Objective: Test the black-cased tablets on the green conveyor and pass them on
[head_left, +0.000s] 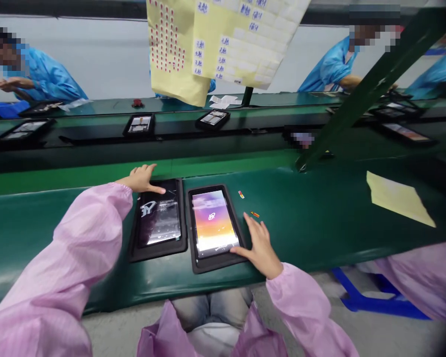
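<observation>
Head view. Two tablets lie flat side by side, each in a black tray, near the front edge of the green table (301, 238). Left tablet (159, 223): screen dark, pale graphic showing. Right tablet (212, 223): screen lit, purple-to-orange gradient. Left hand (141, 179): open, nothing gripped; index finger extended onto the upper part of the dark screen, other fingers beyond the far rim of the left tray (134, 248). Right hand (259, 247): open, fingers spread on the table, thumb at the near right corner of the right tray (217, 265). Work in hand: one fingertip on a screen, the other hand flat alongside. Two small orange-red strips (241, 194) lie just right of the right tray; a yellow paper sheet (399, 198) lies toward the table's right end. Co-worker in a blue gown (48, 77) across the line.
</observation>
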Demonstrator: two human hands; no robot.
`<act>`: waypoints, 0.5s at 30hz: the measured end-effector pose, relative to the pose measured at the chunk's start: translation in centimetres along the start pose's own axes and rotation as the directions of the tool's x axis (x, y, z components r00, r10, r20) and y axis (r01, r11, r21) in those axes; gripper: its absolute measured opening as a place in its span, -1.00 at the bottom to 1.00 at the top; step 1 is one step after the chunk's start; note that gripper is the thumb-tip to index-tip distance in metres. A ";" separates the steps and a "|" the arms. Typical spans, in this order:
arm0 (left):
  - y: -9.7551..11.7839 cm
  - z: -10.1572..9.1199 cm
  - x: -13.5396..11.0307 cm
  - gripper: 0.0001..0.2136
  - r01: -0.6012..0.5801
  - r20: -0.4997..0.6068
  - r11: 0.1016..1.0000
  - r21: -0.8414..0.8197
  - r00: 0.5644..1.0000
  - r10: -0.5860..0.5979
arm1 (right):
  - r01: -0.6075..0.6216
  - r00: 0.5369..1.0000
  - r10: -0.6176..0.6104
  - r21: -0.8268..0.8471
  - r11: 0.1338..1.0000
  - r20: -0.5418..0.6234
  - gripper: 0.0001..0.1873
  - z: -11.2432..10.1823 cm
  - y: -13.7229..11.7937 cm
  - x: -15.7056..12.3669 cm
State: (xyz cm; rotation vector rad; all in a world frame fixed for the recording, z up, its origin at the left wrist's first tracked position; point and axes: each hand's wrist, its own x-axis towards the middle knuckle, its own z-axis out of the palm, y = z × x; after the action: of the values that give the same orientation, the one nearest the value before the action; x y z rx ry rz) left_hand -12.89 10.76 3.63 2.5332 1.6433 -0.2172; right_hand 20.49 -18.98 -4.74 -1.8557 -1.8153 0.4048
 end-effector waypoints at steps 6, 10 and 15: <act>2.2 0.1 1.6 -0.02 -0.096 0.195 0.988 -0.124 0.974 0.119 | 0.000 1.000 -0.001 0.144 0.990 0.005 -0.10 -2.6 0.9 3.6; 2.3 0.6 1.7 -0.18 -0.107 0.186 0.966 -0.236 0.971 0.153 | 0.062 0.977 -0.100 0.196 0.979 0.189 0.06 -2.0 -0.2 4.2; 2.7 1.3 0.2 -0.24 -0.061 0.271 0.948 -0.313 0.951 0.150 | 0.075 0.962 -0.133 0.238 0.968 0.238 0.09 -0.6 -0.7 3.4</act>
State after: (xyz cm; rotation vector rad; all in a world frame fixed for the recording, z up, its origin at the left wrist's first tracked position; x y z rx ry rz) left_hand -10.44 9.62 2.36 2.2277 1.3123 -0.2901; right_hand 20.45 -15.76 -3.42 -1.6023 -1.9291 0.8056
